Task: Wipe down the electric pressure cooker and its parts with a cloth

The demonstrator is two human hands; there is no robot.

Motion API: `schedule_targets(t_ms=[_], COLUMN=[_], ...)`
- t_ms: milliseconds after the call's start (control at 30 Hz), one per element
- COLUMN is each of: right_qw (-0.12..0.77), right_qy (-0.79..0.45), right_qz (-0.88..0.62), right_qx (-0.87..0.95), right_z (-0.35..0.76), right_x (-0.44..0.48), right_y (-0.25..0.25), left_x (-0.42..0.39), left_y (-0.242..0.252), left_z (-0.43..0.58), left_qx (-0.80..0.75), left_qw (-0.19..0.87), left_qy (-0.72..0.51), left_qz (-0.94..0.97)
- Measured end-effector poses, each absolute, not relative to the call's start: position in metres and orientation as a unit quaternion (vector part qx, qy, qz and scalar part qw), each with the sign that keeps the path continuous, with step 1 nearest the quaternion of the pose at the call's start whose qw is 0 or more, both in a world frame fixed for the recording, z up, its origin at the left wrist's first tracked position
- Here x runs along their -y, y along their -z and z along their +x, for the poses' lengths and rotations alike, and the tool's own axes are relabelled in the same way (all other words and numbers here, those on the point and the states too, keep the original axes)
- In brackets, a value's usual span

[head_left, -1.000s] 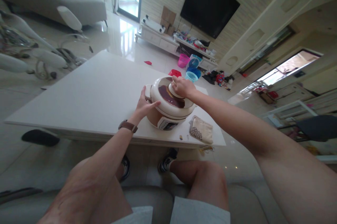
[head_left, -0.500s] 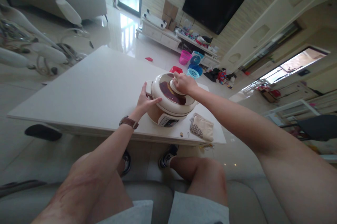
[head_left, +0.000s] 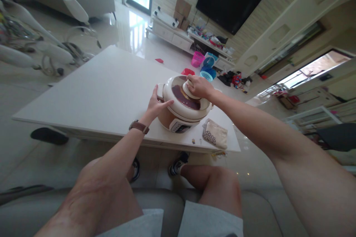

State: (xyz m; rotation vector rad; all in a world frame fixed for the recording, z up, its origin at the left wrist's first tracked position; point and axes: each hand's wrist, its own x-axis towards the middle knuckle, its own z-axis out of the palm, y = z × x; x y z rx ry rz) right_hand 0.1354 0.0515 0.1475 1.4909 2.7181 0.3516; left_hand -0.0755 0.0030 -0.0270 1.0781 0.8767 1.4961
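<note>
Cloth (head_left: 215,133): right of centre, near pot (head_left: 179,121). Pot: frame centre, on table (head_left: 97,92). Left hand (head_left: 158,105): thumb spread from fingers at pot's left side, presumably bracing it. Right hand (head_left: 200,86): fingers wrapped around knob (head_left: 190,91), presumably for central control.

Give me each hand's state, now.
Left hand: open, spread against the side of the pot.
Right hand: closed, holding the knob.

Cooker (head_left: 183,115) and cloth (head_left: 216,134) on white table (head_left: 111,90)
</note>
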Motion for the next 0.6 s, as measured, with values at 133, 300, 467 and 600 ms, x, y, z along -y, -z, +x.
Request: schedule_targets(t_ms=[133, 300, 467, 600], right_qw=[0.014, 0.004, 0.033, 0.039], right_qy=[-0.111, -0.117, -0.138, -0.154], right_qz=[0.446, 0.377, 0.288, 0.275], right_qx=[-0.888, -0.919, -0.947, -0.948], right_z=[0.139, 0.148, 0.159, 0.162], right_x=[-0.053, -0.061, -0.072, -0.073], right_y=[-0.150, -0.149, -0.149, -0.148], left_x=[-0.002, 0.000, 0.004, 0.005], left_y=[0.026, 0.022, 0.017, 0.016], left_z=[-0.077, -0.077, -0.077, -0.078], left_qx=[-0.368, -0.363, -0.366, -0.370], left_qw=[0.522, 0.537, 0.540, 0.536], left_qy=[-0.626, -0.623, -0.626, -0.627], left_qz=[0.447, 0.438, 0.427, 0.428])
